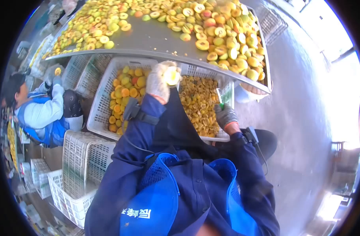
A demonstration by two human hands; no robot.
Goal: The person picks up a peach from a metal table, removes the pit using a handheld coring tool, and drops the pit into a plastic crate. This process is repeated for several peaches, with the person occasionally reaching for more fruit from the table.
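Observation:
In a pale knit glove, my left hand [159,82] is closed around a cut yellow peach [171,75], its pale cut face turned up, close to the front edge of the metal table [156,36]. My right hand [226,115], in a grey glove, grips a small knife [219,96] with a green handle and a thin blade pointing up. It is over the right side of a white crate [226,135] full of brownish-yellow peach pits and scraps [199,100]. Left of my left hand, whole peaches [125,93] fill part of another white crate [98,103].
Piles of halved peaches [229,35] cover much of the table. A white bucket [247,93] stands under its right corner. Stacked plastic crates [79,167] are at my left. Farther left, a person in a blue vest [44,112] sits holding a peach half [58,71].

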